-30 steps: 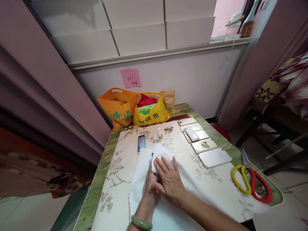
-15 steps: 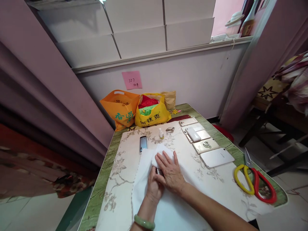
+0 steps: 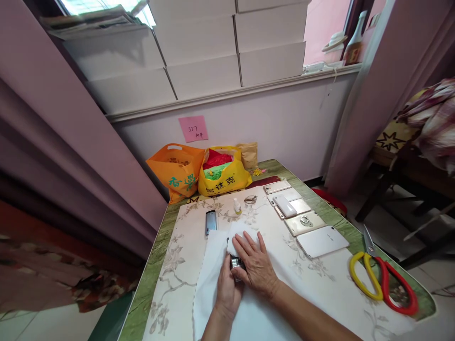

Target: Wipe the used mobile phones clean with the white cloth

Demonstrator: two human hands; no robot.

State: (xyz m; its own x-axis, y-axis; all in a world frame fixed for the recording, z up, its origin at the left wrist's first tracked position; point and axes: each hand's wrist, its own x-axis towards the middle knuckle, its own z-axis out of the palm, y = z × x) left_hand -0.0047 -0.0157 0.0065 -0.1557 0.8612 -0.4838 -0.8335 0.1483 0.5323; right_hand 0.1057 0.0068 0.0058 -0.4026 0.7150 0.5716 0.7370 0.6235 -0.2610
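Note:
A white cloth (image 3: 213, 293) with a dark stitched edge lies spread on the table, under both hands. Curled round the left side of a small dark, silvery device (image 3: 236, 262) is my left hand (image 3: 227, 284). Most of the device is covered, so its kind cannot be made out. My right hand (image 3: 254, 263) lies over a folded-up part of the cloth on top of the device, fingers stretched out and spread, thumb across the device's near part. Just beyond the cloth lies a blue-grey phone (image 3: 211, 222) with a dark top.
Several phones (image 3: 323, 241) lie in a row on the right. Large scissors (image 3: 382, 279) with yellow and red handles rest at the right edge. A small bottle (image 3: 237, 206) and glasses (image 3: 250, 199) lie farther back. Orange (image 3: 177, 170) and yellow (image 3: 225, 177) bags stand against the wall.
The view has tilted upward a little, so the table things sit lower. My right hand has shifted slightly on the device, and more of the device shows between my hands.

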